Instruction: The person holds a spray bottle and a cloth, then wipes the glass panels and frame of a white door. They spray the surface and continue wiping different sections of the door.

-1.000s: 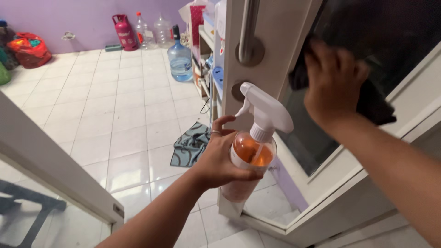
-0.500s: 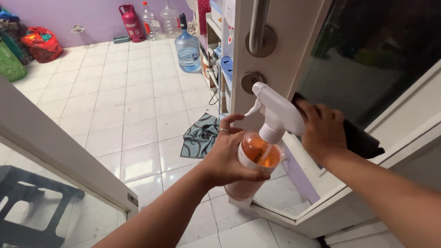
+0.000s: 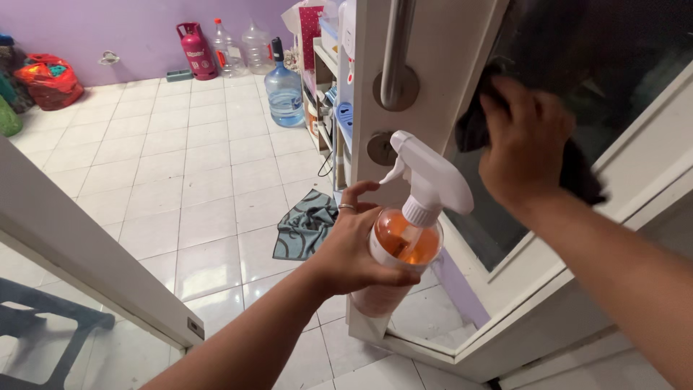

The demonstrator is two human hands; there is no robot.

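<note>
My left hand [image 3: 354, 245] is wrapped around a clear spray bottle [image 3: 406, 238] of orange liquid with a white trigger head, held upright in front of the white door [image 3: 440, 65]. My right hand [image 3: 527, 141] presses a dark cloth [image 3: 577, 170] flat against the door's dark glass pane [image 3: 613, 50], up near its left edge. The door's metal pull handle [image 3: 395, 54] and round lock [image 3: 380, 148] are just left of the cloth.
A grey patterned rag [image 3: 307, 225] lies on the white tiled floor. A blue water jug [image 3: 284, 87], a red gas cylinder [image 3: 193, 49] and clear bottles stand by the purple wall. Shelves [image 3: 326, 65] are behind the door. A white frame [image 3: 79, 245] crosses the lower left.
My right hand with the cloth went down the glass half a second ago and is now back up at the pane's upper left. The spray bottle has stayed in place.
</note>
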